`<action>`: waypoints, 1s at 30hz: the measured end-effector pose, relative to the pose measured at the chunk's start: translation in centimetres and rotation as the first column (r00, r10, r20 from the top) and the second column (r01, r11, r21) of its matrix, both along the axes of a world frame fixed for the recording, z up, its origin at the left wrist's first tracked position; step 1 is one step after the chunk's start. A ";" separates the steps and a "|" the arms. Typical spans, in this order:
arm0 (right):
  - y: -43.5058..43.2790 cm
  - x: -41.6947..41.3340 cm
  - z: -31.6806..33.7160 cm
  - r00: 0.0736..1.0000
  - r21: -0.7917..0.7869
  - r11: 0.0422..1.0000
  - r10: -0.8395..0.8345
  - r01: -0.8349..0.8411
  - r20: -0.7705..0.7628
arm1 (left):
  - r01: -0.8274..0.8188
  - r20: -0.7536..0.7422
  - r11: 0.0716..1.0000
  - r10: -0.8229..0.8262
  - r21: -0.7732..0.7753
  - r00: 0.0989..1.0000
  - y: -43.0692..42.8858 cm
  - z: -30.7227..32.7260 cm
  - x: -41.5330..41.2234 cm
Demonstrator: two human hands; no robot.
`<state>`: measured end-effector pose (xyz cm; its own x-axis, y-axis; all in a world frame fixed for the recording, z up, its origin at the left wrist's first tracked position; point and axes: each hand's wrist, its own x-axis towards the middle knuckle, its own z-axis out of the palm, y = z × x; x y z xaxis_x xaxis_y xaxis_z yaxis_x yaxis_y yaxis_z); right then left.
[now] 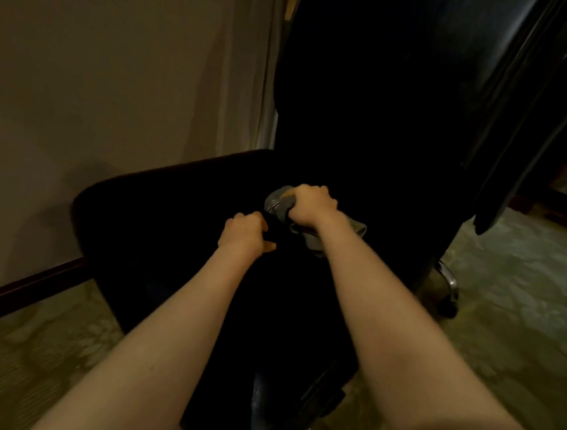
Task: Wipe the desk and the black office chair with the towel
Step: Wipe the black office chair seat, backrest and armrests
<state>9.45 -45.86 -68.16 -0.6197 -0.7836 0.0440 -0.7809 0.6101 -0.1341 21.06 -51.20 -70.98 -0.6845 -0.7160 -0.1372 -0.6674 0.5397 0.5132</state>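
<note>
Far left: plain wall (78, 61), dark baseboard (12, 291), patterned carpet (21, 360), then a pale curtain (251, 66) behind the chair.

Black office chair (380, 101) fills the centre, with its seat (166, 217) facing the camera. No desk in view.

Left hand (245, 235): knuckles down on the seat, fingers curled in, thumb out to the right. Nothing visible in it. Looks like a brace, not a grip.

Grey towel (278, 204): bunched at the back of the seat, right at the foot of the backrest (420, 70). Its long axis runs diagonally, with the wad poking out up-left of the fist and the tail trailing down-right under the wrist.

Right hand (312, 206): fist wrapped round the towel, pressing it onto the chair. It's the working hand. The left sits just beside the wad, down-left, not touching it.

Key relation: the open seat area lies left of and nearer than the towel, while the backrest rises directly behind it. My read: the next stroke is either a pull toward the body across the seat, or a push up the backrest. A left hand parked in the pull path would need to shift.

Far right: chrome chair base (448, 278) on the carpet.
</note>
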 end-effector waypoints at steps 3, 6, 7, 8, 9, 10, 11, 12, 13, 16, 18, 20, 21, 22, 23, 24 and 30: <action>2.6 -1.1 0.8 0.972 -0.035 0.988 0.152 -0.148 0.179 | 0.021 0.040 1.000 -0.022 0.023 0.999 0.0 0.4 0.1; 4.5 -1.7 0.4 0.954 -0.032 0.979 0.203 -0.201 0.219 | 0.026 0.069 0.999 -0.024 -0.033 0.997 0.6 0.8 -0.1; 4.9 -1.8 0.1 0.950 -0.030 0.977 0.212 -0.210 0.228 | 0.024 0.075 0.998 -0.020 -0.055 0.997 0.9 0.9 0.0; 5.3 -1.9 -0.2 0.946 -0.039 0.977 0.215 -0.212 0.241 | 0.025 0.083 0.997 -0.019 -0.074 0.996 1.3 1.0 0.0; 5.8 -1.7 -0.1 0.947 -0.043 0.977 0.214 -0.210 0.240 | 0.026 0.089 0.996 -0.017 -0.091 0.996 1.6 1.0 0.1; 6.2 -1.4 0.1 0.947 -0.040 0.976 0.217 -0.214 0.236 | 0.024 0.092 0.994 -0.014 -0.111 0.996 2.0 1.0 0.2; 6.9 -1.0 0.4 0.943 -0.040 0.973 0.232 -0.229 0.239 | 0.017 0.096 0.991 -0.005 -0.131 0.995 2.3 1.0 0.3; 7.9 -0.8 0.5 0.937 -0.043 0.968 0.249 -0.246 0.244 | 0.007 0.102 0.988 0.009 -0.155 0.995 2.7 1.0 0.3; 9.0 -0.5 0.7 0.929 -0.043 0.963 0.269 -0.267 0.253 | -0.007 0.107 0.984 0.026 -0.178 0.994 3.0 1.0 0.3; 13.0 0.0 1.2 0.892 -0.037 0.934 0.352 -0.356 0.285 | -0.018 0.120 0.978 0.044 -0.206 0.992 3.6 1.1 0.3; 15.8 0.2 1.6 0.867 -0.027 0.907 0.410 -0.420 0.284 | -0.016 0.126 0.980 0.042 -0.199 0.991 3.8 1.3 0.4; 17.9 -0.4 1.3 0.861 0.014 0.894 0.426 -0.447 0.279 | 0.001 0.134 0.980 0.026 -0.198 0.991 3.9 1.5 0.6; 18.3 -0.8 1.0 0.862 0.032 0.892 0.425 -0.450 0.276 | 0.015 0.134 0.979 0.012 -0.201 0.991 4.0 1.5 0.6; 18.7 -1.0 0.9 0.867 0.044 0.895 0.418 -0.445 0.273 | 0.035 0.132 0.977 -0.007 -0.209 0.991 4.2 1.6 0.7; 18.7 -1.1 0.7 0.872 0.055 0.896 0.412 -0.440 0.264 | 0.052 0.124 0.975 -0.025 -0.217 0.992 4.4 1.5 0.7; 18.7 -1.2 0.4 0.879 0.058 0.899 0.408 -0.434 0.248 | 0.069 0.108 0.972 -0.046 -0.226 0.993 4.8 1.5 0.6; 19.7 0.1 0.8 0.915 0.097 0.923 0.348 -0.373 0.205 | 0.192 -0.028 0.973 -0.197 -0.131 0.980 7.8 1.8 -0.2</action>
<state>9.52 -26.16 -67.33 -0.2816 -0.9461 -0.1599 -0.9211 0.3133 -0.2311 20.90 -43.45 -69.16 -0.8153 -0.5786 -0.0226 -0.5233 0.7196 0.4563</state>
